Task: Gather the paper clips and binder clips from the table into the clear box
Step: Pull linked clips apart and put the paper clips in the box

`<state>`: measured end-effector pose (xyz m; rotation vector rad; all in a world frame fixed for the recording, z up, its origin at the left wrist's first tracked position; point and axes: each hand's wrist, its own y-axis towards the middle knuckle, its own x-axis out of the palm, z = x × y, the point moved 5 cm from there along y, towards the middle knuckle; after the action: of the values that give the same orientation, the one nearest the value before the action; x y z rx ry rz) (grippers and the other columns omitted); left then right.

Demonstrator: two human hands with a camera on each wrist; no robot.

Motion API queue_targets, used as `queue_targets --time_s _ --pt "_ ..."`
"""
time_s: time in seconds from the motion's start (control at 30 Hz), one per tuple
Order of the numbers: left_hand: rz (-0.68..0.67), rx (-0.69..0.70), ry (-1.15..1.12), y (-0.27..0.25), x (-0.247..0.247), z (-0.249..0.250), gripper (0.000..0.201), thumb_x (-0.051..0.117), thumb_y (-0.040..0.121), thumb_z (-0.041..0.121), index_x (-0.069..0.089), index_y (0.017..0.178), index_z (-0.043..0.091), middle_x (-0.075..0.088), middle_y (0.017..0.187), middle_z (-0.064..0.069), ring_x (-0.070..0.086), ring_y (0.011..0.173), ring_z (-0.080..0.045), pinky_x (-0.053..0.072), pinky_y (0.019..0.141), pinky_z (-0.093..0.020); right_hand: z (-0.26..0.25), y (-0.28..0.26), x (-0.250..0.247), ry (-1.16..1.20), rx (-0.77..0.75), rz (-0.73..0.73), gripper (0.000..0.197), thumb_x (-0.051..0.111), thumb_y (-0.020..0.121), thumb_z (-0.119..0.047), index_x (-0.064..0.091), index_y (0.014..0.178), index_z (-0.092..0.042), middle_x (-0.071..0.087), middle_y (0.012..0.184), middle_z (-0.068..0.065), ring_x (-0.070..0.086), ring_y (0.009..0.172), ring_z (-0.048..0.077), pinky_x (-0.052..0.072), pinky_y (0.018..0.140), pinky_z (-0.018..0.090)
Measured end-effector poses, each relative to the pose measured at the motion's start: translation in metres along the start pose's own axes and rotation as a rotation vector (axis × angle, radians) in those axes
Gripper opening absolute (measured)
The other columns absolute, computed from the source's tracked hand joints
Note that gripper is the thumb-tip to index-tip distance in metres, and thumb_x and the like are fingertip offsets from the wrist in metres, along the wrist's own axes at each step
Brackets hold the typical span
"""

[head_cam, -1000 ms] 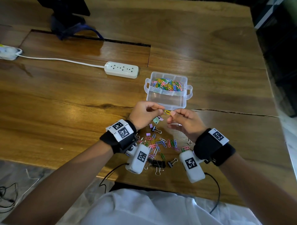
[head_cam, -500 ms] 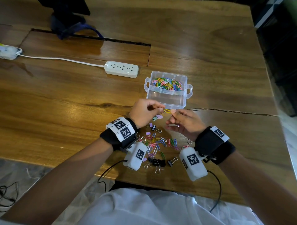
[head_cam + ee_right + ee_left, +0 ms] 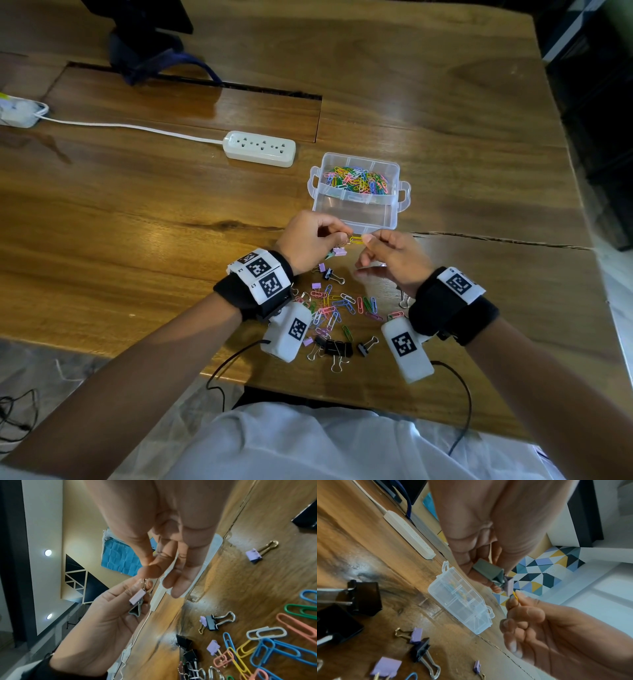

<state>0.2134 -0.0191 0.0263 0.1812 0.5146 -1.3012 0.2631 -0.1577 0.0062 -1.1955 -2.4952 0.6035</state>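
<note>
The left hand (image 3: 310, 240) is pinching a small cluster of binder clips (image 3: 494, 574) — one grey-green, one lilac — above the tabletop (image 3: 137, 212). The right hand (image 3: 394, 262) is pinching a yellow paper clip (image 3: 356, 239) hooked to that cluster. Just beyond both hands, the clear box (image 3: 356, 212) is sitting open, its far compartment holding coloured clips — loose paper clips and binder clips (image 3: 337, 310) are lying beneath the wrists.

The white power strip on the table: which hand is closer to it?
Left. The left hand is raised on the power strip's side, toward the person from it. The right hand is farther over, toward the person from the clear box.
</note>
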Motion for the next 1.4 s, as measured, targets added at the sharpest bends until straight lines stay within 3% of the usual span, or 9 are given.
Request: queue_targets --time_s 0.13,0.3,0.6,0.73,0.8,1.0,1.17,1.3,1.4 --pt "0.014 -0.011 -0.018 0.002 -0.002 -0.003 0.013 0.065 0.085 0.010 0.073 0.095 0.009 0.072 0.092 -0.010 0.061 0.082 -0.013 0.042 0.065 -0.001 0.000 0.001 -0.001 0.009 0.022 0.010 0.022 0.049 0.094 -0.014 0.050 0.073 -0.008 0.053 0.051 0.004 0.056 0.059 0.020 0.056 0.055 0.027" --pt "0.017 0.002 -0.025 0.002 -0.001 0.001 0.013 0.064 0.086 0.009 0.072 0.095 0.009 0.069 0.085 -0.004 0.058 0.072 -0.005 0.041 0.065 0.000 0.004 0.004 0.001 0.084 0.092 -0.032 0.022 0.048 0.095 -0.016 0.049 0.074 -0.007 0.050 0.053 0.006 0.056 0.059 0.022 0.059 0.068 0.040" --pt "0.033 -0.009 -0.083 0.002 0.003 0.004 0.014 0.065 0.084 0.006 0.072 0.096 0.006 0.067 0.083 -0.003 0.057 0.071 -0.003 0.044 0.064 0.000 -0.001 0.002 0.003 0.067 0.052 -0.027 0.024 0.046 0.095 -0.011 0.051 0.072 -0.007 0.050 0.057 0.007 0.056 0.057 0.016 0.058 0.069 0.038" --pt "0.007 -0.046 -0.126 -0.001 0.004 0.000 0.015 0.066 0.083 0.004 0.071 0.097 0.004 0.068 0.085 -0.008 0.060 0.075 -0.013 0.050 0.075 -0.015 0.002 0.000 0.003 0.054 0.036 -0.004 0.024 0.045 0.095 -0.009 0.050 0.072 -0.006 0.049 0.057 0.008 0.056 0.055 0.016 0.058 0.060 0.032" --pt "-0.029 -0.059 -0.139 -0.002 0.004 -0.002 0.016 0.066 0.083 0.004 0.071 0.098 0.003 0.068 0.085 -0.008 0.061 0.071 -0.008 0.052 0.078 -0.022 0.004 -0.001 0.003 0.046 0.038 0.001 0.023 0.045 0.095 -0.010 0.050 0.074 -0.006 0.049 0.057 0.007 0.056 0.055 0.016 0.057 0.057 0.030" --pt "-0.057 -0.027 -0.117 -0.003 0.001 0.000 0.016 0.066 0.084 0.005 0.071 0.099 0.004 0.069 0.082 -0.007 0.060 0.068 -0.005 0.051 0.075 -0.021 0.005 -0.002 0.005 0.059 0.043 -0.020 0.021 0.044 0.096 -0.012 0.051 0.076 -0.006 0.049 0.053 0.005 0.055 0.057 0.018 0.058 0.065 0.036" --pt "-0.064 -0.010 -0.130 -0.004 0.002 -0.002 0.021 0.067 0.082 0.003 0.069 0.103 0.005 0.068 0.076 0.002 0.059 0.058 0.012 0.049 0.069 -0.005 0.005 -0.003 0.009 0.085 0.030 -0.015 0.021 0.046 0.095 -0.011 0.051 0.075 -0.007 0.052 0.050 0.001 0.056 0.057 0.018 0.058 0.065 0.035" --pt "-0.025 0.007 -0.153 -0.008 0.004 -0.003 0.021 0.067 0.082 0.004 0.069 0.103 0.006 0.070 0.082 -0.003 0.060 0.062 0.012 0.050 0.072 -0.009 0.001 -0.005 0.013 0.095 -0.012 -0.016 0.021 0.045 0.095 -0.010 0.051 0.075 -0.006 0.053 0.045 -0.001 0.058 0.051 0.014 0.056 0.057 0.028" --pt "-0.023 -0.009 -0.159 -0.011 0.005 -0.005 0.026 0.069 0.081 0.008 0.068 0.107 0.011 0.071 0.081 -0.001 0.062 0.064 0.010 0.049 0.077 -0.010 0.001 -0.007 0.012 0.075 -0.023 -0.021 0.023 0.047 0.094 -0.011 0.052 0.071 -0.008 0.051 0.045 0.001 0.057 0.053 0.017 0.059 0.068 0.037"
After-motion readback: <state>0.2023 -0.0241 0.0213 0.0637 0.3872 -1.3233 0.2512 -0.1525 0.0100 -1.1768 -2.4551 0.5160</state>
